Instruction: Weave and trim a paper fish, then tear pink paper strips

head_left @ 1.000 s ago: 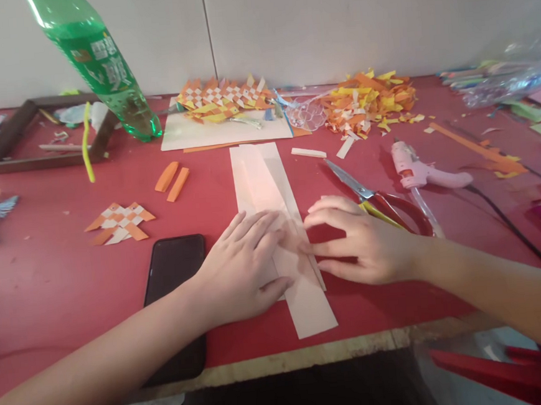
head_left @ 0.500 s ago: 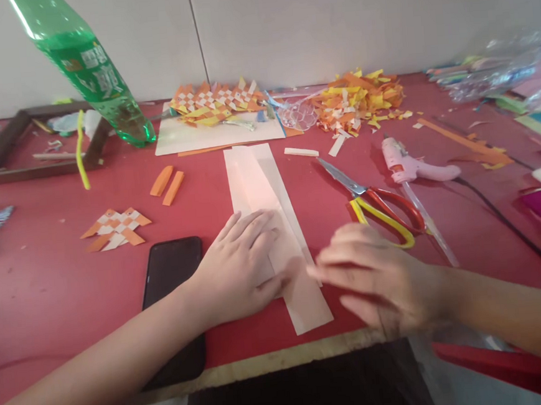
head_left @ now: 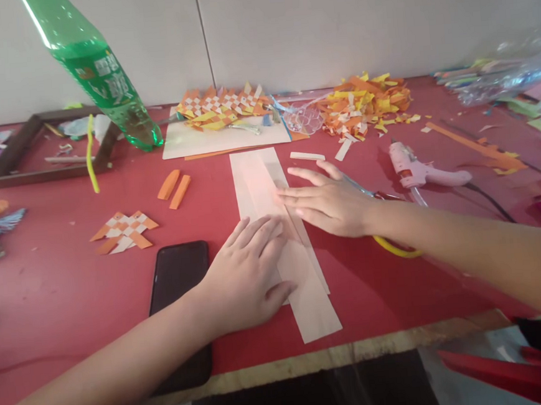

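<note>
Strips of pale paper (head_left: pixel 314 314) lie overlapping on the red table in front of me, the upper one slanted across a wider piece. My left hand (head_left: pixel 250 273) rests flat on the paper with its fingers loosely stretched. On the paper's right edge, farther up, my right hand (head_left: pixel 329 201) touches with its fingertips, its fingers spread. Scissors (head_left: pixel 398 247) with red and yellow handles are partly hidden beneath my right hand and forearm. A black phone (head_left: pixel 182 269) lies under my left forearm.
Two folded orange strips (head_left: pixel 174 189) and a woven orange-and-white paper piece (head_left: pixel 125 231) lie left. Behind stand a green bottle (head_left: pixel 111 84), a brown frame (head_left: pixel 44 177) and a pile of paper scraps (head_left: pixel 365 101). A pink glue gun (head_left: pixel 418 169) with a cord lies right.
My right hand has moved up and away from the table's front edge, onto the paper's right side, and now covers part of the scissors. My left hand has stayed on the paper.
</note>
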Action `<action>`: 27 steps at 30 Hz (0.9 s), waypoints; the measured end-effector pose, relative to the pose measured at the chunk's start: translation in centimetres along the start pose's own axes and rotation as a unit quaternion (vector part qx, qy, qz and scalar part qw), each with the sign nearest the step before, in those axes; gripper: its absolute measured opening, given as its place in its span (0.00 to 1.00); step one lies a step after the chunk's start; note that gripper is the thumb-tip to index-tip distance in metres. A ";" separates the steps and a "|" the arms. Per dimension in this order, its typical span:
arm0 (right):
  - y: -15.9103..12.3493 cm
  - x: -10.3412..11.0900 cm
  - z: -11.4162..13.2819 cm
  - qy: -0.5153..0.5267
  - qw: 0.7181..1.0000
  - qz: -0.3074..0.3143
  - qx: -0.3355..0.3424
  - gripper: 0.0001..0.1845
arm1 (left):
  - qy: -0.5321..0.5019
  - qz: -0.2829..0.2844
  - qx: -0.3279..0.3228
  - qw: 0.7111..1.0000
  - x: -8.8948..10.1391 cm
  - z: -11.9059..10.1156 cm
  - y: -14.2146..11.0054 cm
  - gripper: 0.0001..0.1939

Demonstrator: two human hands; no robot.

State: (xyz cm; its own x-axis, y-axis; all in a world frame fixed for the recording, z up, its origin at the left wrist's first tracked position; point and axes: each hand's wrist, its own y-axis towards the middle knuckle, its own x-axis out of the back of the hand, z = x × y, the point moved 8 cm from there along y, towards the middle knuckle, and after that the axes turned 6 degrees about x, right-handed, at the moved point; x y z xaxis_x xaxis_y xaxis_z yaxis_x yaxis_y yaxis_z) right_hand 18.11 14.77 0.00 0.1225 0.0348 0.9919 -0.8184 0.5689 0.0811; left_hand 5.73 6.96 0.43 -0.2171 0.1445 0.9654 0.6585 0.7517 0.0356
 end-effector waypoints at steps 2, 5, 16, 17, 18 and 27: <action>1.3 -0.1 -1.4 0.007 1.000 -0.001 -0.003 0.25 | 0.001 0.009 0.004 1.000 -0.1 0.0 0.0 0.32; 3.4 -0.3 -3.5 0.033 0.999 0.010 -0.038 0.25 | 0.000 0.015 0.004 1.000 -0.1 0.0 0.0 0.30; 5.9 0.1 -4.9 -0.034 0.998 0.021 -0.044 0.32 | 0.000 0.007 0.007 1.000 -0.1 0.2 0.1 0.30; 5.5 0.3 -4.6 -0.044 0.998 0.017 -0.042 0.34 | -0.002 0.006 0.008 1.000 -0.1 0.2 0.1 0.30; 5.0 0.5 -4.3 -0.050 0.998 0.013 -0.044 0.35 | -0.006 0.005 0.008 1.000 -0.1 0.2 0.2 0.30; 2.0 0.9 -0.4 -0.013 0.994 -0.044 -0.095 0.37 | -0.010 -0.008 0.010 1.000 2.1 1.0 0.5 0.34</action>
State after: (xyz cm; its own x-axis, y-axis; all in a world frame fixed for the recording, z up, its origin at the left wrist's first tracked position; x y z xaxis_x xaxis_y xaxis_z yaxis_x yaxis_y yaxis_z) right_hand 16.79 16.28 0.98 0.1717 -0.0419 0.9843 -0.6838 0.7141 0.1497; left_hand 4.86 8.27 2.25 -0.2430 0.1450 0.9591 0.6407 0.7664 0.0464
